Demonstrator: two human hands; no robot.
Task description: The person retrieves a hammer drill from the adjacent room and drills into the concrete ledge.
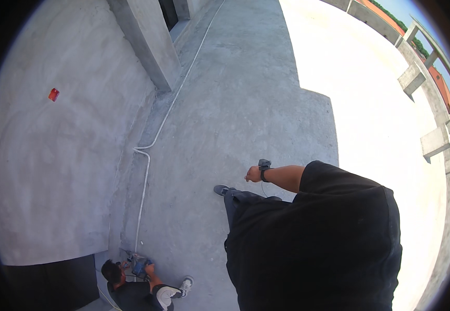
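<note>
My right hand [252,174] hangs loosely open, fingers slightly bent, with nothing visible in it, over the grey concrete floor [209,103]. A black device [264,166] with a thin dangling wire is strapped at that wrist. My black-sleeved arm and torso fill the lower right, with a grey shoe [220,190] below the hand. My left hand is not in view. At the lower left, another person [130,293] crouches, with hands on a blue tool [139,267] beside a white pipe [145,186] lying along the wall base.
A concrete wall [53,171] with a small red box [53,95] and a dark opening [53,282] lines the left. A column [157,62] stands at upper left. A low parapet with concrete posts [432,142] curves along the sunlit right, rooftops beyond.
</note>
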